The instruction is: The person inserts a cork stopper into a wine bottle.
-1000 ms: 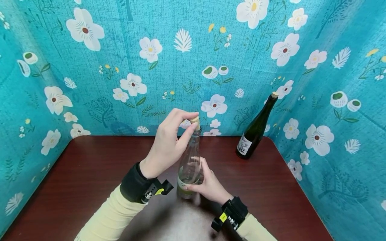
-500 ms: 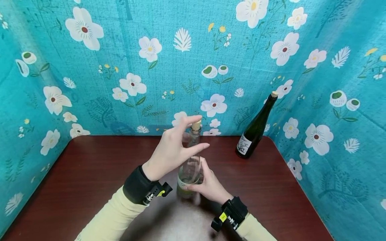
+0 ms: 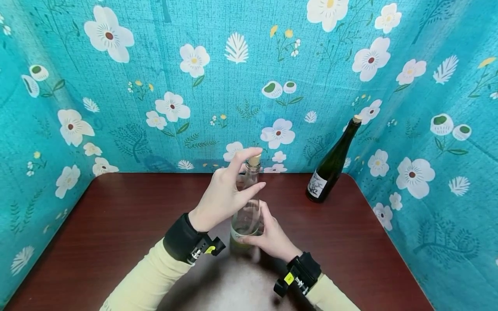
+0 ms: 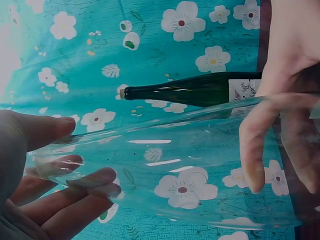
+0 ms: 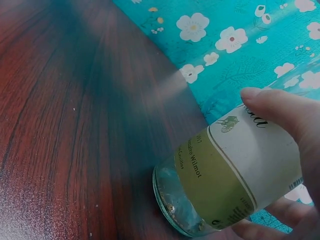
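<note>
Right hand wrapped around the lower body of the clear glass bottle, at its cream label. Left hand fingers spread and relaxed, index fingertip touching the tan cork. Bottle upright on the dark red wooden table, near centre, long axis vertical, neck up.

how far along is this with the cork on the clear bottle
Done: the tan cork sits in the neck of the clear glass bottle with the pale label, which stands upright on the dark red wooden table. In hand: the right hand grips the bottle's lower body, and the left hand has straight fingers by the cork, one fingertip on top. Left: both hands letting go. The dark green corked bottle stands untouched.
</note>
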`<state>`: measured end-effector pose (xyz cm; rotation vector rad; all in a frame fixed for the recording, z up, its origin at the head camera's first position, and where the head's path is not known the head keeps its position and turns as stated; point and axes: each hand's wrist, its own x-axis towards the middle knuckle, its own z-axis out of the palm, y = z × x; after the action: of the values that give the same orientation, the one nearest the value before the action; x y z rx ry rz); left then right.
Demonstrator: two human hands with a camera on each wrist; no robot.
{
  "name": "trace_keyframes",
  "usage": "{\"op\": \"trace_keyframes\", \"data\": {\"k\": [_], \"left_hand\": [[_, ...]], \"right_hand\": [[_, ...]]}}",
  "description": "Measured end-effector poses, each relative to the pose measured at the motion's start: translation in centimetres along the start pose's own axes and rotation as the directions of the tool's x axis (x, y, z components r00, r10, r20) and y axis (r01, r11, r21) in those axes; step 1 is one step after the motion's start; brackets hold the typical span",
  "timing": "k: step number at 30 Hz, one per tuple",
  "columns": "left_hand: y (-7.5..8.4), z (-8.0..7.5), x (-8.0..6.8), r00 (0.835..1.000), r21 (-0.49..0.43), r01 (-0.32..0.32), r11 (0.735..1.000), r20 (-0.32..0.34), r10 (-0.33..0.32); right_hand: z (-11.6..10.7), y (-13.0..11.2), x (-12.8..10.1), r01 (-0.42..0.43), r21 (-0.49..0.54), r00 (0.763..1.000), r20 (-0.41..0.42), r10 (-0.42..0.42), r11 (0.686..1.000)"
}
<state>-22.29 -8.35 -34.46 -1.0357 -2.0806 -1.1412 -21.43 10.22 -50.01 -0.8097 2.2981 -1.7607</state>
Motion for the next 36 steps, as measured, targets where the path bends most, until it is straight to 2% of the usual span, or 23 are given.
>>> {"op": "trace_keyframes", "data": {"k": [6,11,14,17,21,25,27,32,36], "left_hand": [[0.0,0.1,0.1,1.000,0.010,-0.017,1.000,-0.018,0.017],[0.0,0.1,0.0,1.000,0.026,-0.014,1.000,-0.017,0.015],[0.1,0.1,-0.1,1.000,0.043,-0.006,0.999,-0.020,0.007],[0.0,0.3,-0.5,0.999,0.065,0.022,0.998,-0.028,-0.021],[-0.3,0.8,-1.6,0.994,0.078,0.104,0.991,-0.025,-0.103],[-1.3,1.5,-3.1,0.978,0.050,0.208,0.977,0.020,-0.209],[-1.9,1.9,-3.9,0.965,0.008,0.258,0.966,0.055,-0.258],[-3.2,2.7,-5.9,0.927,-0.097,0.364,0.926,0.132,-0.350],[-3.8,3.1,-7.3,0.901,-0.099,0.421,0.901,0.160,-0.404]], "right_hand": [[0.0,-0.2,-0.1,0.010,-0.003,1.000,-0.001,-0.010,1.000],[0.0,-2.2,-0.3,0.026,0.017,1.000,0.002,-0.027,1.000],[0.0,-1.9,-0.1,0.021,0.015,1.000,0.000,-0.021,1.000],[0.0,-0.4,0.1,0.025,-0.008,1.000,-0.008,-0.025,1.000],[0.0,0.3,0.0,0.029,-0.043,1.000,-0.011,-0.030,0.999],[-0.1,0.4,-0.1,0.026,-0.069,1.000,-0.008,-0.026,0.997],[-0.1,0.4,-0.2,0.022,-0.075,1.000,-0.004,-0.022,0.997],[-0.1,0.4,-0.2,0.003,-0.057,1.000,-0.001,-0.003,0.998],[0.0,0.1,-0.1,-0.013,-0.047,1.000,-0.006,0.013,0.999]]}}
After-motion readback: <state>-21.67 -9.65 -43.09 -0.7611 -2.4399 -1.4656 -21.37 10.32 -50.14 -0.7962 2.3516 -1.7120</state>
